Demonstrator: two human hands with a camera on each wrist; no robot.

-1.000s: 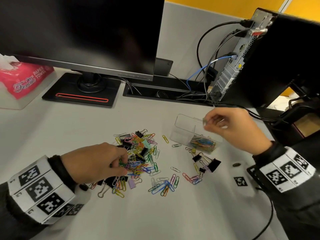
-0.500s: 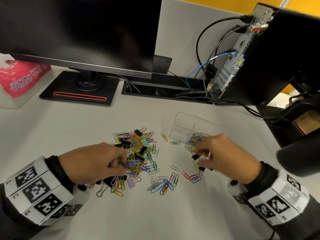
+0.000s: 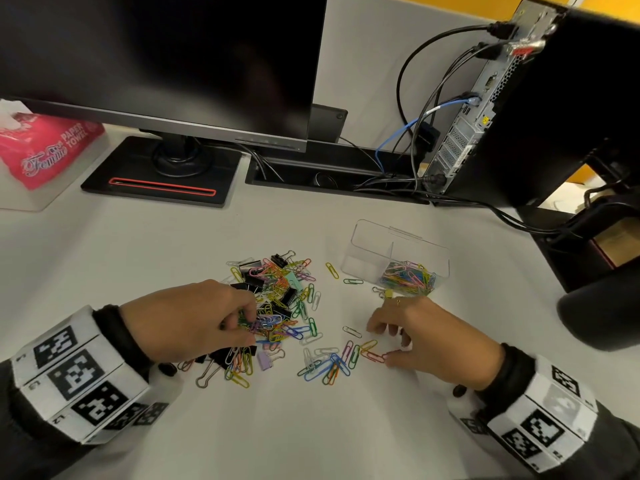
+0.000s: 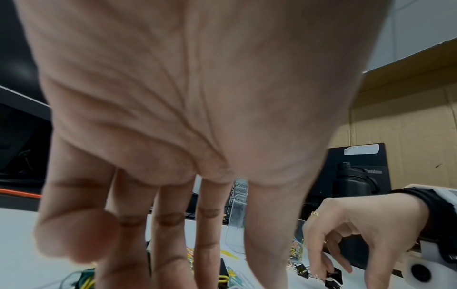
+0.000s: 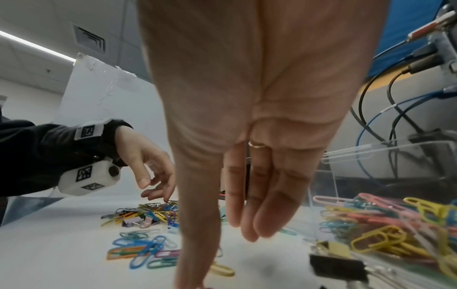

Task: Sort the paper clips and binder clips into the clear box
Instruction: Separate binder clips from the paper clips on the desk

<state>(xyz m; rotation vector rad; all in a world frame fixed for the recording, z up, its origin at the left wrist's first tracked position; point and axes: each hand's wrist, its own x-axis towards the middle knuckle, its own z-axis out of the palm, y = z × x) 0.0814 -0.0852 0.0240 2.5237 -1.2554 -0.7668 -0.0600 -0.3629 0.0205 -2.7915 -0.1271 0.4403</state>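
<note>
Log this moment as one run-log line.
left hand: fingers in clip pile | right hand: fingertips down on desk clips, grasp unclear | clear box: paper clips in right compartment, left empty

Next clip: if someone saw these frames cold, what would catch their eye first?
Probably the bright heap of mixed clips mid-desk, with the left hand resting its fingertips in its near edge. Next, the clear box to the right: one compartment full of coloured paper clips, the other looking empty. The right hand reaches down among scattered clips just in front of it.
</note>
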